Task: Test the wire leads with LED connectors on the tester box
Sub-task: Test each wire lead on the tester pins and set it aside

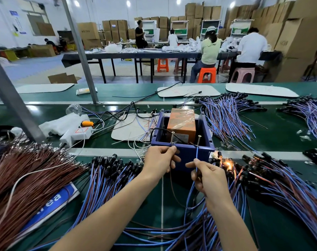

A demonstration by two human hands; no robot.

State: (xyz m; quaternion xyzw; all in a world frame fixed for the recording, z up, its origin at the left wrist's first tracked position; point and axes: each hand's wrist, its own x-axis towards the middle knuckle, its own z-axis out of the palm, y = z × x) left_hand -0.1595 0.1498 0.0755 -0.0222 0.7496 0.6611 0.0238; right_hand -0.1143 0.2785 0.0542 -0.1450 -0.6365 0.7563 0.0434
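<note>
Blue tester box (188, 155), two screws (172, 137)

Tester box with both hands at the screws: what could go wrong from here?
1. The blue wire in the right hand seems just held against the right screw; a slip may break contact and read as a false fail.
2. The lit LED lies among the pile of leads, so its glow could be credited to the wrong lead.

One tester box (190, 154), two upright screws (172, 137) (199, 141), two hands (159, 160) (208, 176).
</note>
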